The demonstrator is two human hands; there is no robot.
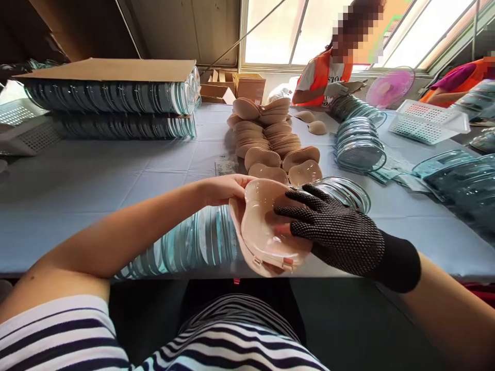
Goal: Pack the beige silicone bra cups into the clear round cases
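Note:
A beige stick-on bra is held up above the near table edge, its cups folded together and a small clasp showing at the bottom. Glossy clear plastic, which looks like a moulded cover, lies over the front cup. My bare left hand pinches the bra's upper left edge, with the fingers partly hidden behind it. My right hand, in a black dotted glove, rests on the glossy front with its fingers spread. Just beyond are stacked beige bras. A row of clear plastic covers lies under my left forearm.
More clear covers stand in stacks at right, and beneath a cardboard sheet at left. White baskets sit on both sides of the pale table. Across it, a person in an orange vest handles something near a pink fan.

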